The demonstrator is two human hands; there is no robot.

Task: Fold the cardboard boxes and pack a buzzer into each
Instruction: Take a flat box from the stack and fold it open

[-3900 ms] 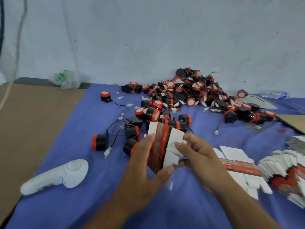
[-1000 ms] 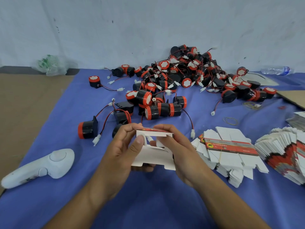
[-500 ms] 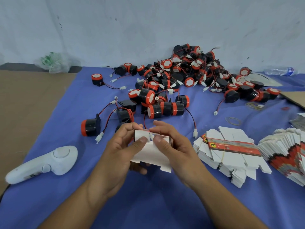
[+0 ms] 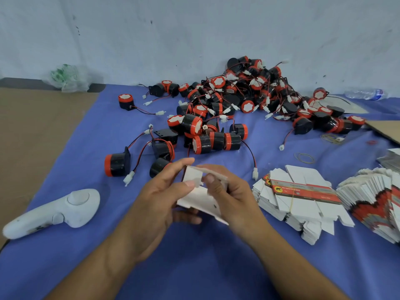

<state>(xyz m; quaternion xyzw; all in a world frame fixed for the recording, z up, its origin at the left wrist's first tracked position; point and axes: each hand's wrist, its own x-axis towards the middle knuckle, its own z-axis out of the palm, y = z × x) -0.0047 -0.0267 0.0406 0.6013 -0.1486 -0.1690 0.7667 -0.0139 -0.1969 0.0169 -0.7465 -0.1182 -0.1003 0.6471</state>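
You are holding one flat cardboard box up.
Your left hand and right hand are both pinching its flaps.

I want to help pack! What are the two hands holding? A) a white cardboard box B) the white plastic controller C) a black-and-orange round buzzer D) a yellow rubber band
A: the left hand and right hand both grip the white cardboard box between them.

A white controller and rubber bands lie on the blue cloth, a plastic bottle and crumpled bag by the wall.
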